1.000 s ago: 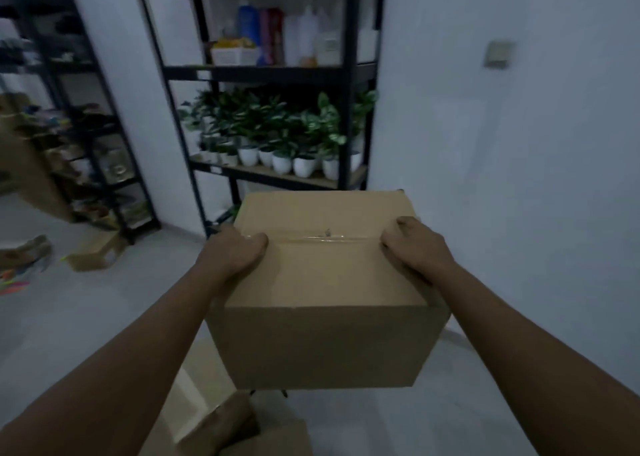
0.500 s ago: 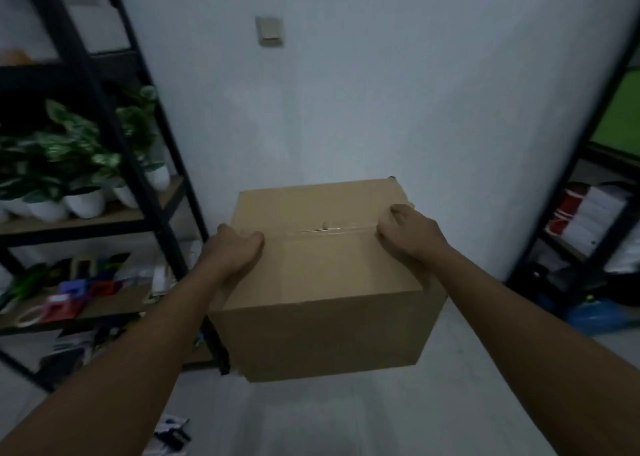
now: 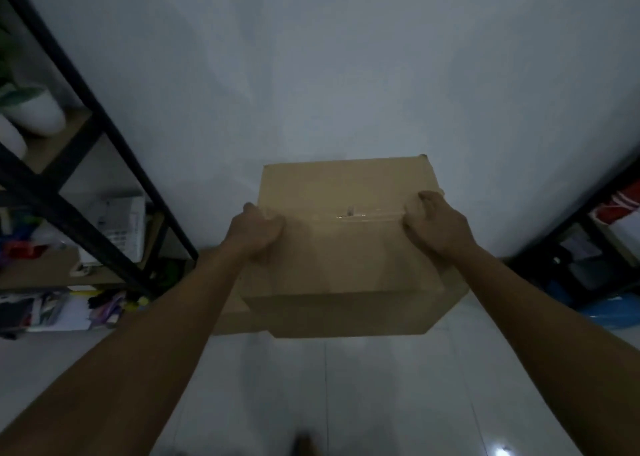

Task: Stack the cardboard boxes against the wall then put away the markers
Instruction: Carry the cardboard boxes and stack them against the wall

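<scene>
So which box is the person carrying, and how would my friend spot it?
Find the plain white wall between two black shelving racks. In front of it, above the pale floor, is the carried cardboard box, with the left hand and the right hand on its sides. Unlike the other cardboard box low behind it, it has shiny clear tape across its top.

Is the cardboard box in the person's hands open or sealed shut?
Sealed shut. The cardboard box has its top flaps lying flat, with clear tape running along the seam between them.
</scene>
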